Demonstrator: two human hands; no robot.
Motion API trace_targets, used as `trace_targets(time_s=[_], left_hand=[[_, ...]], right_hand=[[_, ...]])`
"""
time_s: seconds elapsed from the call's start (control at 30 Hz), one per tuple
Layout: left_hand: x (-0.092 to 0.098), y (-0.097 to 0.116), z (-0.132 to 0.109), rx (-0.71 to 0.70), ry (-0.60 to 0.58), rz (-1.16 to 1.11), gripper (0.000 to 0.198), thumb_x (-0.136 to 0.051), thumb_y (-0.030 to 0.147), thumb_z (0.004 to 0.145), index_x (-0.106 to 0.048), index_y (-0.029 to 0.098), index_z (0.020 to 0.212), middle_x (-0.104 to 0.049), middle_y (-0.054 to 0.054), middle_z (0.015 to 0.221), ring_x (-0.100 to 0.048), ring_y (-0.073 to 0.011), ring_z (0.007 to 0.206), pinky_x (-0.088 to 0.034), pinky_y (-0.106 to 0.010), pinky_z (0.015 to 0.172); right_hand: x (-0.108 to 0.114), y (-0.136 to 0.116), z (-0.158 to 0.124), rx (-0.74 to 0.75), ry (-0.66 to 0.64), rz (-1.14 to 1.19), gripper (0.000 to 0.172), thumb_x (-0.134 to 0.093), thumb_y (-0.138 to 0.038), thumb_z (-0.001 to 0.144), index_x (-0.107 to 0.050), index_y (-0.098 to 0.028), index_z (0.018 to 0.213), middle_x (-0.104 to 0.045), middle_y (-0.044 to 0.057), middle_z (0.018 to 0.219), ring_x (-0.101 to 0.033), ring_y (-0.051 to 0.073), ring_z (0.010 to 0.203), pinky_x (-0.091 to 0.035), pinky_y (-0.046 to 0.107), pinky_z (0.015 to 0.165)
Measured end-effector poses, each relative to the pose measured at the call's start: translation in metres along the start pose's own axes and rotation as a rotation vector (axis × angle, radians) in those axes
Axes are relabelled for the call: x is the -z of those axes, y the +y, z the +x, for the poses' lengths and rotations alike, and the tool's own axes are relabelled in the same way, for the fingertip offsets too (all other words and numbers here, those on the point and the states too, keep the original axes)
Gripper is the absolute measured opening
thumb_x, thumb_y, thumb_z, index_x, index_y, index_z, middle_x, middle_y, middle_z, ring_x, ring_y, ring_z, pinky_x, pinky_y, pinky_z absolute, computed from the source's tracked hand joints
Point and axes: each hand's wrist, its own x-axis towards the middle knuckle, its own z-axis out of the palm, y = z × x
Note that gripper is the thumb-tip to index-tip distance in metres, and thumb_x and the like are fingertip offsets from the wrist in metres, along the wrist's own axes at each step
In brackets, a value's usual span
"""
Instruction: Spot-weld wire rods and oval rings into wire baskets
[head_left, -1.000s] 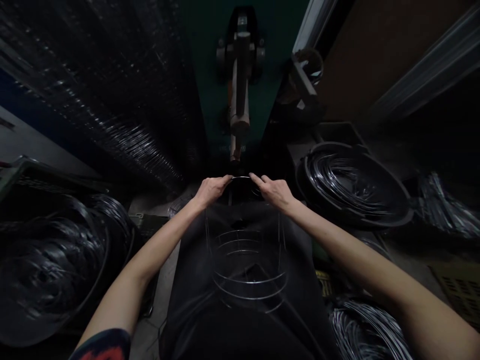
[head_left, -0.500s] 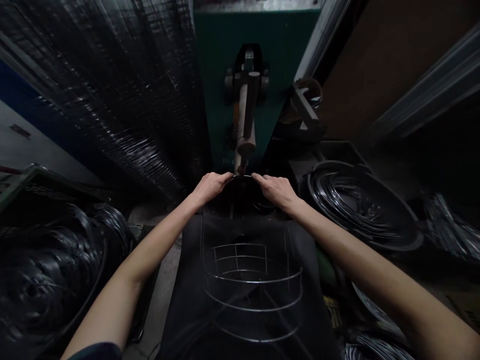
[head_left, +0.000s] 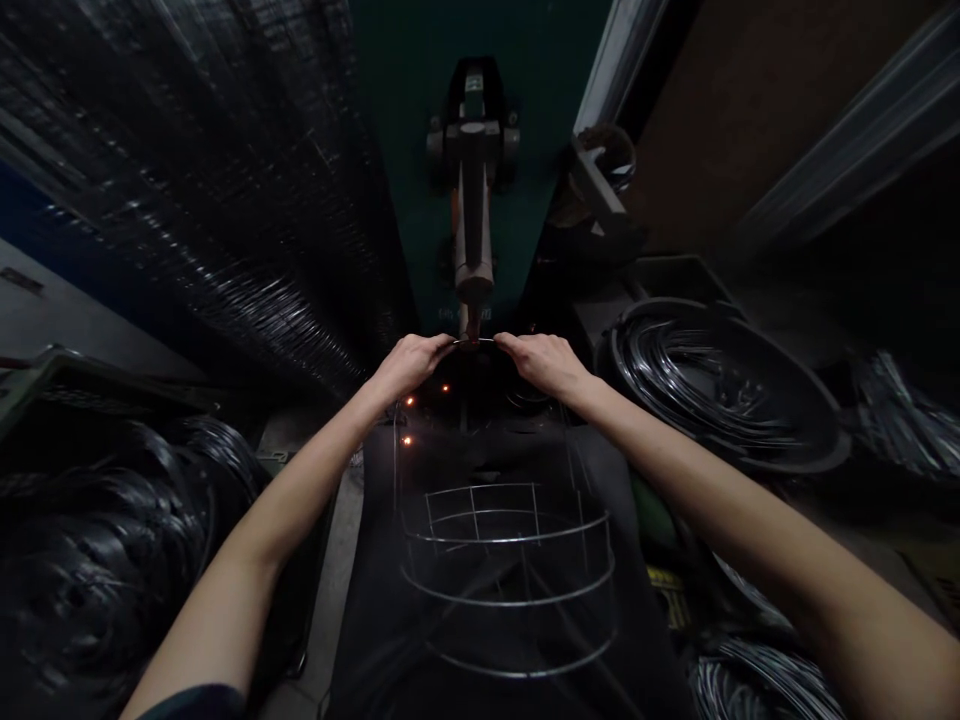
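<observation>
My left hand [head_left: 411,362] pinches one side of a thin wire at the top end of a wire frame. On the other side, my right hand [head_left: 541,362] pinches the same wire. Between them, the wire meets the tip of a machine's electrode arm [head_left: 474,275]. The wire frame [head_left: 510,540] hangs down from my hands, its curved bars lying over a dark apron [head_left: 375,620]. A few orange sparks [head_left: 409,402] fly below my left hand.
The green machine body [head_left: 517,230] stands ahead. Stacked wire parts [head_left: 255,300] rise at the left, over a bin of wire coils [head_left: 97,540]. At the right sit a round basin [head_left: 814,450] holding wire rings and a loose wire bundle [head_left: 900,415].
Sparks have appeared near my left hand. The electrode tip now meets the wire between my hands. The view has shifted slightly, and both hands keep their grip.
</observation>
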Motion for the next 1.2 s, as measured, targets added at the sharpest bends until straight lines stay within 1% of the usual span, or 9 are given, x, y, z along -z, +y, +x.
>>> trace_targets(time_s=[0.07, 0.17, 0.47, 0.57, 0.77, 0.93, 1.03, 1.13, 1.2], left_hand=[[0.002, 0.002, 0.0, 0.001, -0.007, -0.054, 0.033, -0.041, 0.034, 0.097, -0.066, 0.019, 0.112, -0.073, -0.006, 0.088, -0.067, -0.0174, 0.077, -0.044, -0.023, 0.067], [0.001, 0.005, 0.001, 0.005, -0.001, -0.025, 0.032, -0.041, 0.03, 0.097, -0.068, 0.016, 0.107, -0.073, -0.008, 0.089, -0.068, -0.0186, 0.078, -0.045, -0.023, 0.069], [-0.007, 0.005, 0.005, 0.024, 0.022, -0.023, 0.033, -0.043, 0.034, 0.097, -0.068, 0.016, 0.109, -0.074, -0.009, 0.092, -0.07, -0.0205, 0.081, -0.045, -0.024, 0.068], [-0.005, 0.004, 0.002, 0.034, 0.022, -0.014, 0.033, -0.042, 0.033, 0.097, -0.067, 0.015, 0.11, -0.073, -0.01, 0.089, -0.07, -0.021, 0.079, -0.045, -0.024, 0.067], [0.001, -0.001, -0.008, 0.055, 0.026, -0.035, 0.031, -0.043, 0.031, 0.096, -0.067, 0.018, 0.11, -0.074, -0.008, 0.095, -0.069, -0.0202, 0.084, -0.046, -0.024, 0.072], [0.001, -0.004, -0.009, 0.078, 0.01, -0.081, 0.032, -0.043, 0.033, 0.096, -0.068, 0.017, 0.109, -0.074, -0.007, 0.095, -0.069, -0.0192, 0.082, -0.046, -0.023, 0.071], [-0.004, -0.004, -0.007, 0.074, 0.046, -0.104, 0.034, -0.042, 0.035, 0.096, -0.068, 0.018, 0.108, -0.074, -0.007, 0.091, -0.069, -0.019, 0.079, -0.046, -0.023, 0.07], [-0.008, 0.002, -0.009, 0.081, 0.095, -0.104, 0.034, -0.043, 0.034, 0.095, -0.068, 0.016, 0.108, -0.073, -0.008, 0.088, -0.068, -0.0198, 0.077, -0.045, -0.024, 0.07], [-0.006, 0.007, -0.019, 0.076, 0.134, -0.141, 0.035, -0.044, 0.035, 0.094, -0.069, 0.016, 0.108, -0.073, -0.008, 0.086, -0.067, -0.0192, 0.075, -0.046, -0.024, 0.07]], right_hand=[[0.002, 0.001, 0.0, -0.006, -0.014, 0.011, 0.039, -0.031, -0.026, 0.098, -0.051, -0.028, 0.131, -0.071, 0.007, 0.103, -0.067, 0.025, 0.084, -0.038, 0.029, 0.059], [0.004, 0.005, -0.001, -0.029, -0.014, 0.027, 0.038, -0.031, -0.027, 0.098, -0.052, -0.028, 0.129, -0.071, 0.007, 0.104, -0.067, 0.024, 0.085, -0.038, 0.028, 0.059], [0.0, 0.012, -0.002, -0.07, 0.019, 0.128, 0.038, -0.03, -0.038, 0.1, -0.057, -0.03, 0.125, -0.072, 0.006, 0.101, -0.066, 0.023, 0.082, -0.036, 0.027, 0.059], [0.003, 0.01, 0.0, -0.087, -0.004, 0.141, 0.037, -0.031, -0.037, 0.099, -0.059, -0.026, 0.121, -0.071, 0.008, 0.097, -0.066, 0.022, 0.08, -0.036, 0.026, 0.06], [0.003, -0.002, 0.006, -0.064, -0.02, 0.143, 0.036, -0.031, -0.036, 0.099, -0.059, -0.024, 0.118, -0.071, 0.01, 0.096, -0.066, 0.022, 0.079, -0.036, 0.026, 0.06], [0.007, 0.0, 0.007, -0.091, -0.026, 0.229, 0.041, -0.03, -0.045, 0.099, -0.06, -0.024, 0.119, -0.071, 0.009, 0.099, -0.066, 0.022, 0.083, -0.04, 0.027, 0.065], [0.011, 0.012, 0.0, -0.06, -0.107, 0.347, 0.043, -0.031, -0.044, 0.1, -0.061, -0.021, 0.119, -0.07, 0.008, 0.103, -0.065, 0.021, 0.091, -0.042, 0.026, 0.074], [0.009, 0.021, -0.017, -0.068, -0.207, 0.373, 0.04, -0.033, -0.037, 0.1, -0.063, -0.015, 0.114, -0.07, 0.01, 0.105, -0.063, 0.02, 0.095, -0.04, 0.025, 0.08], [0.005, 0.018, -0.034, -0.112, -0.175, 0.36, 0.038, -0.032, -0.034, 0.1, -0.063, -0.014, 0.111, -0.07, 0.01, 0.1, -0.064, 0.019, 0.089, -0.04, 0.025, 0.077]])
